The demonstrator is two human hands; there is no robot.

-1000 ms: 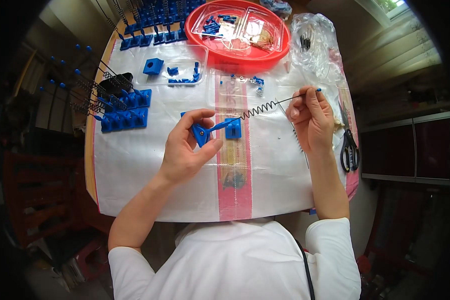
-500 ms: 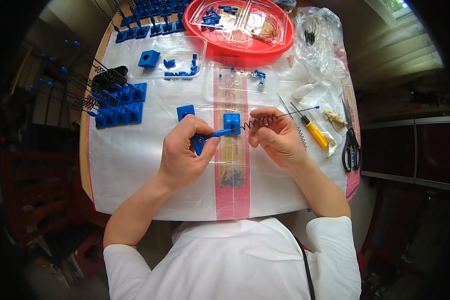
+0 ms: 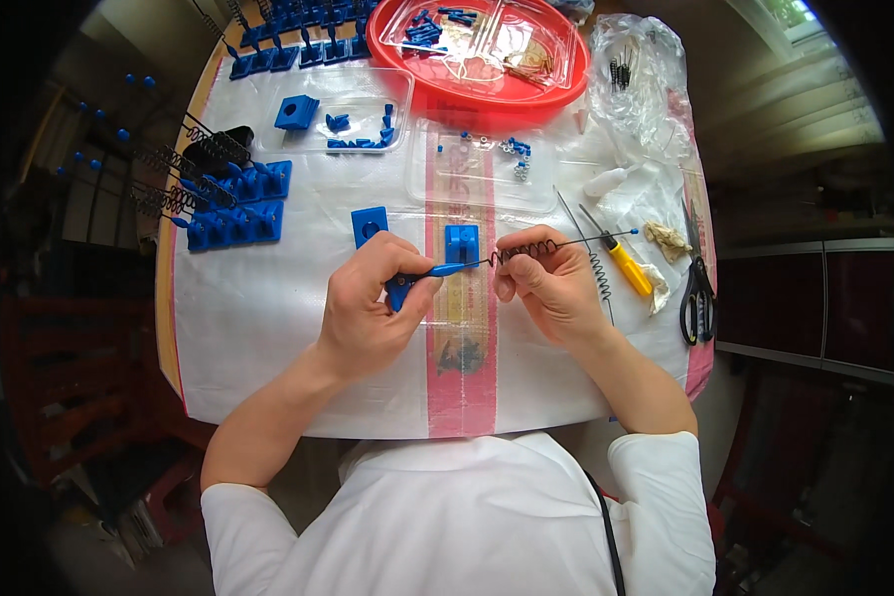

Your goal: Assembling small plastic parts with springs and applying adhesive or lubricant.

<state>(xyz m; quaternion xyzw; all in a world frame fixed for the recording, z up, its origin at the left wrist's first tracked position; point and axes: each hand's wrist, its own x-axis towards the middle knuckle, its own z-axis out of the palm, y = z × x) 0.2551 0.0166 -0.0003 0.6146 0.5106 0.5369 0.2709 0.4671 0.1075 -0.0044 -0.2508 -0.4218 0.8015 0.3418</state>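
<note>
My left hand (image 3: 368, 313) grips a blue plastic part (image 3: 437, 270) with a thin pointed arm that sticks out to the right. My right hand (image 3: 549, 283) pinches a black coil spring on a long wire rod (image 3: 541, 246) whose far end carries a small blue tip. The spring's left end meets the point of the blue part. Both hands hover over a white plastic sheet (image 3: 268, 328) with a pink stripe. A blue square block (image 3: 461, 241) lies just behind the spring, and another blue block (image 3: 369, 224) sits left of it.
A red round tray (image 3: 566, 74) with clear inserts and small parts stands at the back. Blue blocks with springs (image 3: 230, 204) are grouped at the left. A yellow-handled screwdriver (image 3: 621, 260), a loose spring (image 3: 598, 273) and black scissors (image 3: 697, 288) lie at the right. A clear bag (image 3: 646, 79) is far right.
Both hands came down toward the table's near side and closer together. The right hand brought the spring rod in from the right until its end reached the blue part in the left hand.
</note>
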